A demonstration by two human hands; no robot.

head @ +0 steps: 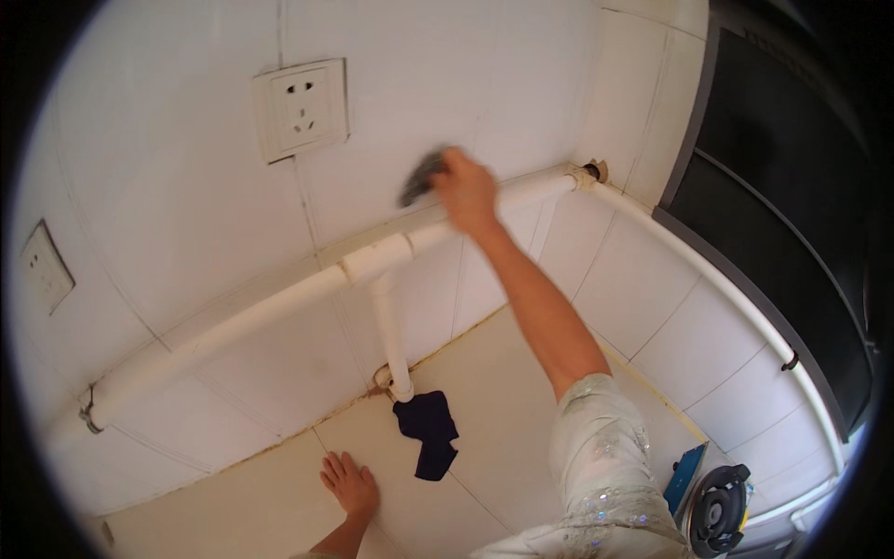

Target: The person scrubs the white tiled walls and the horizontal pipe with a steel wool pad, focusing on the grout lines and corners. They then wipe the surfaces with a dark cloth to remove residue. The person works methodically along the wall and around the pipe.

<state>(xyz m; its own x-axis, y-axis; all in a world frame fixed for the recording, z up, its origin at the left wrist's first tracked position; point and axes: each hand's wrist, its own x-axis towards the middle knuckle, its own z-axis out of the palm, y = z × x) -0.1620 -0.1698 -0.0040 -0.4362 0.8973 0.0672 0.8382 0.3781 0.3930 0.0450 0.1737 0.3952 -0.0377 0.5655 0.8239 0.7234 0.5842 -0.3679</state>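
My right hand (469,192) is raised to the white wall, just above the horizontal white pipe (272,297). In its fingers is a dark grey pad or cloth (421,179), blurred, pressed at or close to the wall; its exact kind is not clear. Palm down, my left hand (353,487) rests on the pale tiled surface (496,419) with nothing in it and its fingers somewhat spread. A dark navy cloth (427,426) lies between the two arms, by the foot of a short vertical pipe (391,335).
Two wall sockets (302,110) are at the left. A thinner white pipe (698,262) runs along the right wall under a black framed panel (775,189). At lower right stand a blue-faced flat piece (686,476) and a round black burner-like part (716,513). Brown stains ring the pipe's foot.
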